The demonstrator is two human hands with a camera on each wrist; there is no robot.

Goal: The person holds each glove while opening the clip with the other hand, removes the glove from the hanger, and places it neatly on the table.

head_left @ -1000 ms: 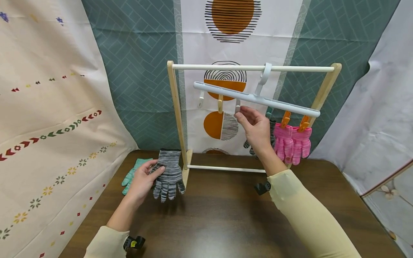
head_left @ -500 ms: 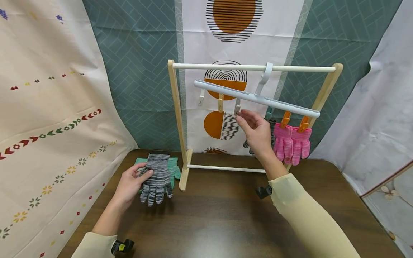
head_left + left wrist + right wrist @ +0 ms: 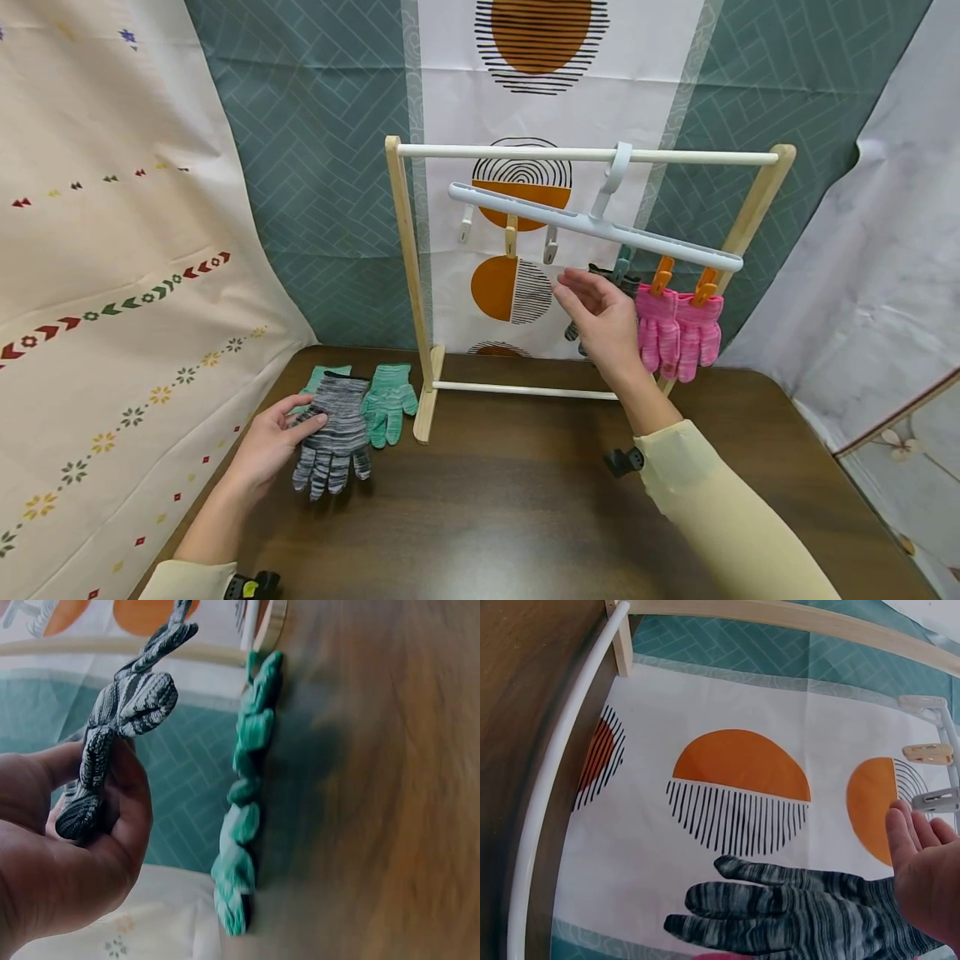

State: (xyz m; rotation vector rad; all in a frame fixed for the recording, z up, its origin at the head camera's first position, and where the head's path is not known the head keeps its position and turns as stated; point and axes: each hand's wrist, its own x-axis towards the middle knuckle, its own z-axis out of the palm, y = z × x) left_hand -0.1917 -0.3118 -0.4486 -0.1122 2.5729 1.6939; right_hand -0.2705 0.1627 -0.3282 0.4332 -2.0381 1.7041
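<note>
In the head view, the left hand (image 3: 268,443), at 8 o'clock, pinches a grey striped glove (image 3: 340,432); at 3 o'clock the right hand (image 3: 602,323), loosely extended, holds nothing, just below a grey clip (image 3: 551,248). Hanging seems the step; next likely calls for lifting glove to clip.

A teal herringbone-patterned backdrop (image 3: 330,167) hangs behind the dark wood-grain table (image 3: 525,483); cream patterned cloth (image 3: 112,250) drapes left of the table, white marbled cloth (image 3: 855,292) right.
</note>
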